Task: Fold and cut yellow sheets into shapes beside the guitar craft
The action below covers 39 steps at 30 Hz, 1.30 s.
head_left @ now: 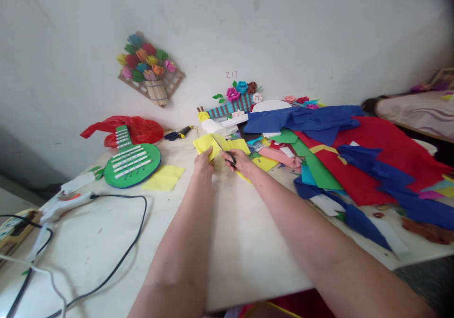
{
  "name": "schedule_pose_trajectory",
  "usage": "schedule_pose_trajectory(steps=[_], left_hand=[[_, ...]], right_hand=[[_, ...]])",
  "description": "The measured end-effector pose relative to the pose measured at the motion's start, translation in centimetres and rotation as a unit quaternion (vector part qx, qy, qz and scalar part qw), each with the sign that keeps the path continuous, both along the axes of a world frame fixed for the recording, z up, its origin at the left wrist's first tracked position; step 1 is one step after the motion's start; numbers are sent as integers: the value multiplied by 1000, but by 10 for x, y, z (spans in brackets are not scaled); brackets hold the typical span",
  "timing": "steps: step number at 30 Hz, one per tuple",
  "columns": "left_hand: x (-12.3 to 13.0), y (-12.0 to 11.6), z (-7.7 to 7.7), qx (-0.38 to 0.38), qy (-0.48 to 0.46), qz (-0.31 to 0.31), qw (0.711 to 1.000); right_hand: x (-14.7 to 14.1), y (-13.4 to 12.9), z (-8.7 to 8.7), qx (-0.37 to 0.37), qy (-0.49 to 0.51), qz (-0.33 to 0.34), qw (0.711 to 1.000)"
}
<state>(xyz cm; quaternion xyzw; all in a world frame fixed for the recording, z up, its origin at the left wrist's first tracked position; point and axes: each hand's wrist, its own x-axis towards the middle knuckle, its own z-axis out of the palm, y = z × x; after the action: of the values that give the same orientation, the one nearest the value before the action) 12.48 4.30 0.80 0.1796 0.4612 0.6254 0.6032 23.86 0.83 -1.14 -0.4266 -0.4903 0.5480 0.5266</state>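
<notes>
My left hand pinches a sheet of yellow paper above the middle of the table. In my right hand is a pair of scissors with dark handles, its blades pointing at the paper. A yellow strip extends from the paper toward the right, just behind the scissors. Under and beside my right hand lies more yellow paper. Another yellow piece rests flat on the table to the left of my left hand.
On the left stand a green guitar-shaped craft, a red plastic bag and a glue gun with its black cord. Pliers lie behind. Blue cloth, red sheets and paper scraps pile up on the right.
</notes>
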Motion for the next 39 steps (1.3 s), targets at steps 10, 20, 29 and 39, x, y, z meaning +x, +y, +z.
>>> schedule_pose_trajectory(steps=[10,20,29,39], left_hand=[[0,-1,2,4,-1,-15,1000],[-1,0,0,10,0,-23,1000],[-5,0,2,4,-8,-29,1000],[-5,-1,5,2,-9,-49,999]], right_hand=[[4,-1,0,-8,2,27,1000],[4,-6,7,-11,12,15,1000],[8,-4,4,11,-5,36,999],[9,-1,4,21,-15,60,998]])
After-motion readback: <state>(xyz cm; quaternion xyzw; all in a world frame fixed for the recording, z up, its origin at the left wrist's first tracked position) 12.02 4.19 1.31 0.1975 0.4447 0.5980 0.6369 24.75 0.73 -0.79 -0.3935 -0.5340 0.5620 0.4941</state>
